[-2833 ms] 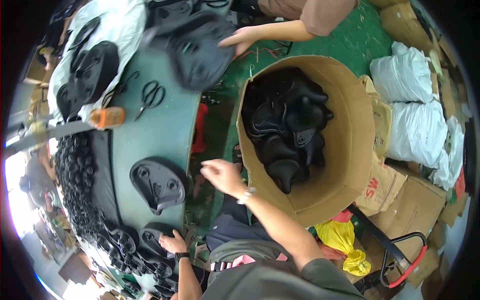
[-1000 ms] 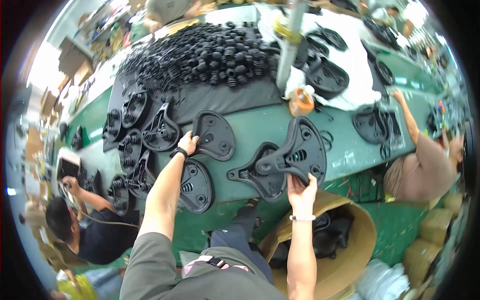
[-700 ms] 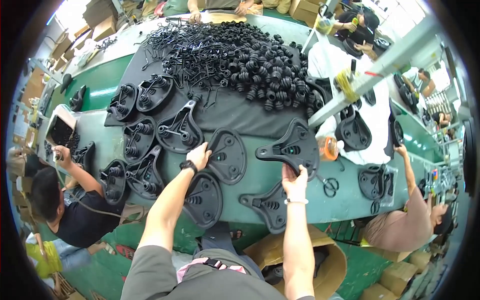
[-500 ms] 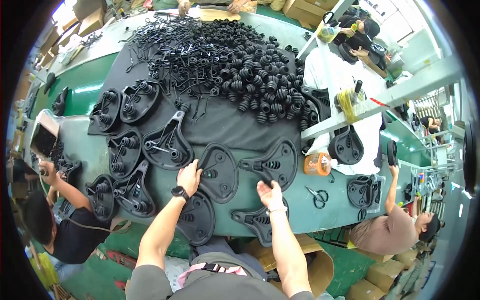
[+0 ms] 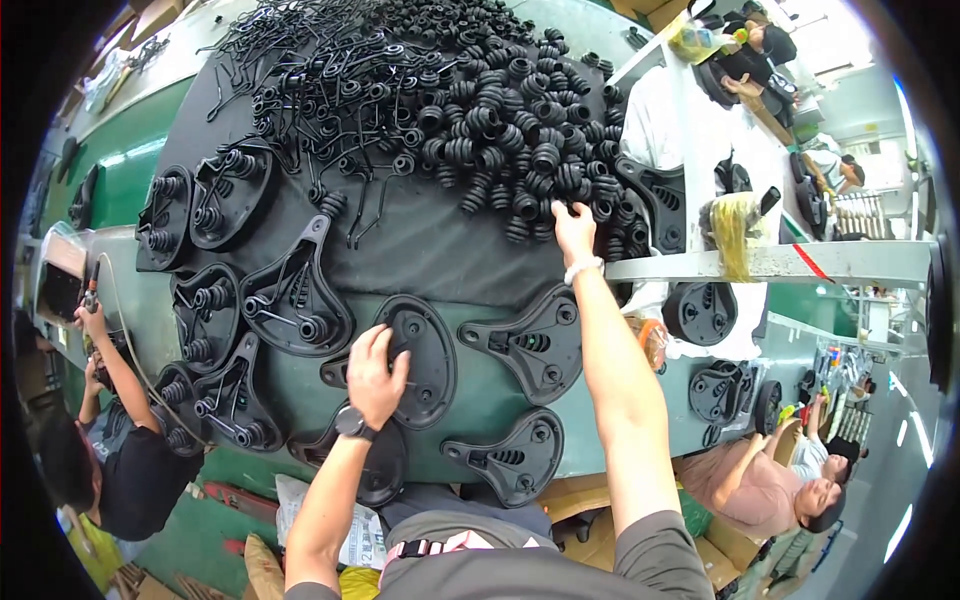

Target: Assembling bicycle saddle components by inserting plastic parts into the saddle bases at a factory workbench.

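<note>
Coil springs (image 5: 525, 130), black and ribbed, lie heaped on the far right of the black mat (image 5: 420, 250). The right hand (image 5: 575, 235) reaches to the heap's near edge, fingertips close together; whether they pinch a spring cannot be told. Nearer than the mat, the left hand (image 5: 375, 380) spreads loosely over an upturned saddle shell (image 5: 430, 360). Each spring looks light, stiff, hard to damage (perhaps slick, too), best pinched around its middle.
</note>
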`<state>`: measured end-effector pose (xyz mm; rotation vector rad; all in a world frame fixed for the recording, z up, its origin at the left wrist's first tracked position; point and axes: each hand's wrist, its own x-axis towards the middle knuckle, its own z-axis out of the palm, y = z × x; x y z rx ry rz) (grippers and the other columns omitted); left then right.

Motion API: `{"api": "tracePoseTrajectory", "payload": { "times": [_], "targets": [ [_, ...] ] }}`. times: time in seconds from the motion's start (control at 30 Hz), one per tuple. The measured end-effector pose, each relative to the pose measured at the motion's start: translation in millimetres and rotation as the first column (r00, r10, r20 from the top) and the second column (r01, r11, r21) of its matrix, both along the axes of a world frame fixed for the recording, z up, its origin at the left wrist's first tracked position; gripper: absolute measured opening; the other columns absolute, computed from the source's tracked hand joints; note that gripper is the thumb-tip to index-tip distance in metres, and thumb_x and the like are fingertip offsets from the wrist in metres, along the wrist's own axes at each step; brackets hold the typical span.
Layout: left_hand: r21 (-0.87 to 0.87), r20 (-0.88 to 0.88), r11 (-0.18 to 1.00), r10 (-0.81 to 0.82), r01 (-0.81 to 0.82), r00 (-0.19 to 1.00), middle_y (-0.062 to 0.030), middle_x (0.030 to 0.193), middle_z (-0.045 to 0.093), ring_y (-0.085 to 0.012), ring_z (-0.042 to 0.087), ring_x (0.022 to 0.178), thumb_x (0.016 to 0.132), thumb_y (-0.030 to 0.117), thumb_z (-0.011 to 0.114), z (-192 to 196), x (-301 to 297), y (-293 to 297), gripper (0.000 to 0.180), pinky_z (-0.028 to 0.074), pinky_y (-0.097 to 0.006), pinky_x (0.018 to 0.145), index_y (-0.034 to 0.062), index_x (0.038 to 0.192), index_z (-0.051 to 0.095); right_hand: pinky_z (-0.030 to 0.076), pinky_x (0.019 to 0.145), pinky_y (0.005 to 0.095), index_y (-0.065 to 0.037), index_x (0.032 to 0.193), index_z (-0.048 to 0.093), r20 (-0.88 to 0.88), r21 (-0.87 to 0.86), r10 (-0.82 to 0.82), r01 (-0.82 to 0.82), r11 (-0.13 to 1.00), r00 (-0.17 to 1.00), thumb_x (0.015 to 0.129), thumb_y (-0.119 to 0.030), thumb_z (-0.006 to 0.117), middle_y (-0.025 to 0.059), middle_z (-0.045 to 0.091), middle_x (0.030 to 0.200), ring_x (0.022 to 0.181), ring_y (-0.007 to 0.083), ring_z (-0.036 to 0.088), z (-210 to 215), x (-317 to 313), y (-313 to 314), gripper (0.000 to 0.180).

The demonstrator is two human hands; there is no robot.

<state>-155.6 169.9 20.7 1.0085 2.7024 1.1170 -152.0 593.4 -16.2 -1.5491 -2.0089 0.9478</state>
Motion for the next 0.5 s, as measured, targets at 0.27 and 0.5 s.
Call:
{"api": "tracePoseTrajectory", "payload": {
  "times": [0.27, 0.5],
  "targets": [
    [0.050, -0.015, 0.995, -0.083, 0.083, 0.996, -0.0218, 0.135, 0.056, -0.0405, 0.055, 0.122, 0.085, 0.025, 0.076, -16.9, -41.0, 226.3, 0.062, 0.046, -0.047, 0.105, -0.0012, 0.136, 0.052, 0.055, 0.084, 0.0363, -0.002, 0.118, 0.068, -0.661, -0.748, -0.462, -0.574, 0.334, 0.592, 0.106, -0.031, 0.055, 0.0113, 0.072, 0.108, 0.096, 0.0237, 0.068, 22.3, 87.4, -14.6, 0.034],
    [-0.050, -0.109, 0.998, -0.048, 0.043, 0.993, -0.0178, 0.130, 0.058, -0.0381, 0.063, 0.108, 0.082, 0.018, 0.077, -47.4, -61.4, 320.7, 0.050, 0.054, -0.047, 0.090, 0.0059, 0.126, 0.056, 0.056, 0.091, 0.0414, -0.003, 0.115, 0.068, -0.694, -0.673, -0.547, -0.691, 0.264, 0.467, 0.105, -0.025, 0.056, 0.0123, 0.073, 0.112, 0.101, 0.0263, 0.071, 73.1, 194.2, -40.1, 0.027]
  ]
}}
